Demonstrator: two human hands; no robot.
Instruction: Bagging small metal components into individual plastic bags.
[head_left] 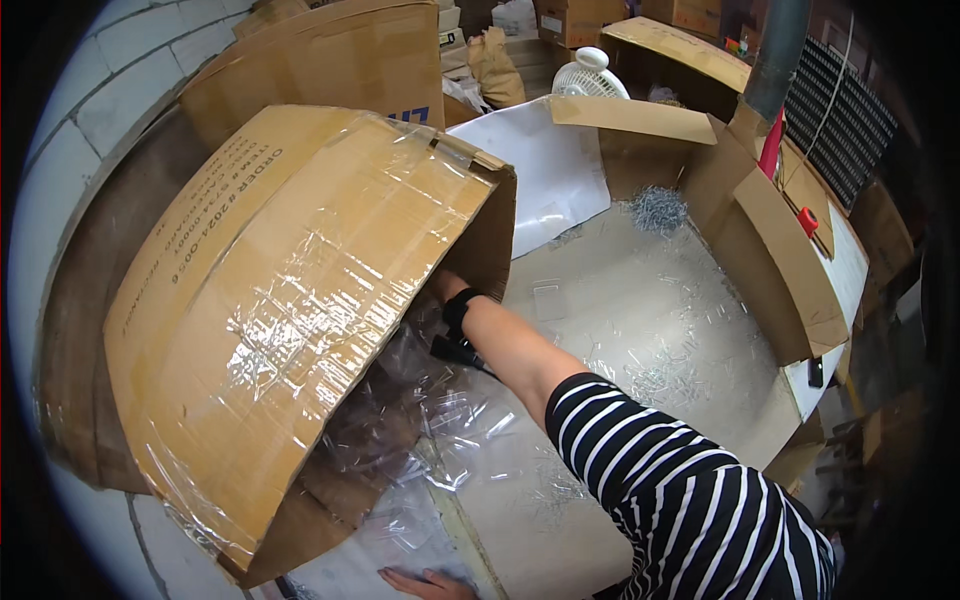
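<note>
A large cardboard box (300,270), its side covered in shiny clear tape, lies tipped with its mouth toward the right. My right arm, in a striped sleeve, reaches into that mouth. A black band circles the wrist, and my right hand (448,284) shows only at its back; its fingers are hidden inside the box. Below the forearm is a black flat object (455,352). Loose clear plastic pieces (440,420) spill from the mouth onto the work surface. At the lower edge, my left hand (425,584) lies with fingers stretched out, partly cut off.
Cardboard flaps (780,250) wall the work surface (600,310). On it lie a heap of small metal-looking pieces (659,209) and scattered clear bits (670,375). A white sheet (550,170), a fan (590,75) and a dark post (778,55) stand behind. A block wall (110,70) is left.
</note>
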